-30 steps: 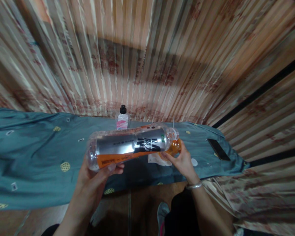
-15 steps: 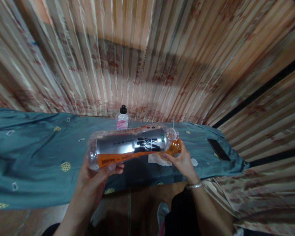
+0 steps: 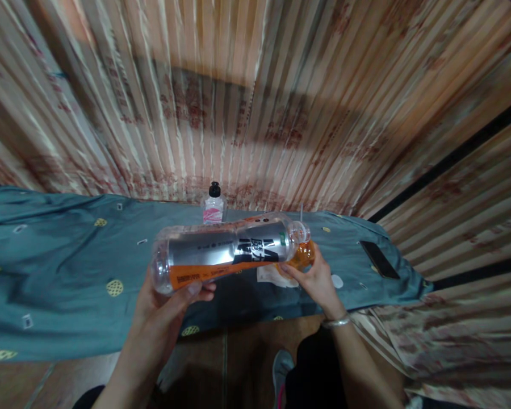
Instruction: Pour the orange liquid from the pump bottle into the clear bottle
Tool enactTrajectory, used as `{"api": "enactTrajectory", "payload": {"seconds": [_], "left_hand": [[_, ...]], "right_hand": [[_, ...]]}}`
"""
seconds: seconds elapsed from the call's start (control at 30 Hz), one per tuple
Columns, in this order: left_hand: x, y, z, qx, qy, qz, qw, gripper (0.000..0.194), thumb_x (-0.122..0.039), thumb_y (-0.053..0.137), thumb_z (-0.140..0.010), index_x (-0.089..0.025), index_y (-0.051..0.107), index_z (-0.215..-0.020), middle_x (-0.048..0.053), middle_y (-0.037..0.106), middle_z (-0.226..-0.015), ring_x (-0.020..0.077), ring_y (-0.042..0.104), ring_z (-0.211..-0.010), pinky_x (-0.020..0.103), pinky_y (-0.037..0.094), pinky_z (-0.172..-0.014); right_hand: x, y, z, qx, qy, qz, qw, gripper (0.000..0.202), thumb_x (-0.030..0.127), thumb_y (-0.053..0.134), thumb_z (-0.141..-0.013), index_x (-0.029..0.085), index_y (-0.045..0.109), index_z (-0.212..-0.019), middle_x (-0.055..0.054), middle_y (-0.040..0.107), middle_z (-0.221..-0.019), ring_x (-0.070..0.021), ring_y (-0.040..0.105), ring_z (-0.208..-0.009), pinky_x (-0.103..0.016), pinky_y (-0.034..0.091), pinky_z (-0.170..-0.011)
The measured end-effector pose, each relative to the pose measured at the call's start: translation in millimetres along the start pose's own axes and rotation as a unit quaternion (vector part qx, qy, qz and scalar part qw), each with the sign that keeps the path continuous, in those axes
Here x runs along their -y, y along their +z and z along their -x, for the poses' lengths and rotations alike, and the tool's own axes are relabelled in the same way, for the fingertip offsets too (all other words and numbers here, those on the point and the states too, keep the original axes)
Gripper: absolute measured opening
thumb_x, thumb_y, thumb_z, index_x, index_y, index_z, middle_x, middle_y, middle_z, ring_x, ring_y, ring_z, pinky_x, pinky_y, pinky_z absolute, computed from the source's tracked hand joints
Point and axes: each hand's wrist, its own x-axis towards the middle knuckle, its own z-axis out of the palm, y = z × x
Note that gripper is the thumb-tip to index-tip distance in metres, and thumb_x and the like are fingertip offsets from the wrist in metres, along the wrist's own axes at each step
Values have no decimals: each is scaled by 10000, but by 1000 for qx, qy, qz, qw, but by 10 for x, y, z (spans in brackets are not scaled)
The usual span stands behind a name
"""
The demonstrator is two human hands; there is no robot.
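Note:
My left hand (image 3: 166, 304) is closed around the base of a large clear plastic bottle (image 3: 225, 250) with a silver and orange label. The bottle lies nearly level, its mouth pointing right. At that mouth is a small clear container of orange liquid (image 3: 303, 254), which my right hand (image 3: 317, 278) grips from the side. The bottle's neck overlaps the container's top, so whether they touch I cannot tell. Below the bottle's neck, a pale sheet or packet (image 3: 276, 276) lies on the cloth, partly hidden by my right hand.
Behind the bottle stands a clear bottle with a black cap and pink label (image 3: 213, 205). On the teal cloth (image 3: 68, 255), a white round disc (image 3: 336, 281) and a black phone (image 3: 378, 259) lie to the right. A pleated curtain (image 3: 221, 125) hangs behind.
Both hands hold nearly the same pose. The large bottle has turned very slightly about its length, its label print shifting a little. The view has moved slightly.

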Motion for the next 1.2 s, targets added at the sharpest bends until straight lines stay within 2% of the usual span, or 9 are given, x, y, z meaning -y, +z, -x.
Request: {"api": "enactTrajectory", "payload": {"seconds": [0.17, 0.47, 0.73, 0.9, 1.03, 1.2], "left_hand": [[-13, 48, 30, -36, 7, 14, 999, 314, -256, 941, -662, -169, 714, -861, 21, 804, -769, 179, 753, -655, 228, 622, -576], [-44, 67, 44, -36, -1, 9, 999, 279, -257, 934, -665, -167, 715, -812, 27, 791, -762, 170, 732, -646, 230, 604, -571], [-32, 82, 44, -48, 0, 21, 999, 436, -226, 933, -654, -187, 688, -1012, 18, 793, -760, 184, 741, -634, 234, 611, -560], [-45, 80, 48, -42, 2, 20, 999, 426, -215, 921, -672, -182, 672, -1015, 16, 795, -759, 183, 743, -638, 233, 609, -565], [-54, 75, 48, -46, -3, 12, 999, 543, -227, 935, -662, -190, 662, -1130, 14, 792, -750, 190, 743, -632, 239, 609, -563], [-39, 65, 42, -45, 2, 18, 999, 503, -231, 934, -661, -196, 671, -1089, 13, 789, -750, 195, 742, -635, 250, 606, -567]], "right_hand": [[-2, 3, 2, 0, -2, 1, 1000, 858, 593, 881, -656, 164, 605, -1347, -155, 798, -1190, -355, 774, -1052, -490, 618, -938], [28, -2, 5, 0, 0, 4, 1000, 857, 607, 878, -658, 165, 610, -1342, -155, 795, -1189, -357, 768, -1052, -496, 612, -940], [19, 10, 1, -1, -2, 0, 1000, 840, 607, 875, -657, 161, 616, -1321, -165, 786, -1208, -361, 760, -1070, -505, 602, -962], [27, 9, 2, 2, 0, -7, 1000, 808, 590, 870, -665, 165, 619, -1305, -160, 786, -1208, -350, 763, -1063, -503, 601, -971], [29, 9, 5, 0, -1, -5, 1000, 826, 597, 876, -660, 174, 613, -1319, -150, 794, -1198, -353, 766, -1060, -502, 607, -959], [24, 11, 7, 3, -3, -1, 1000, 833, 600, 875, -666, 164, 613, -1326, -158, 792, -1198, -358, 768, -1054, -502, 613, -942]]}}
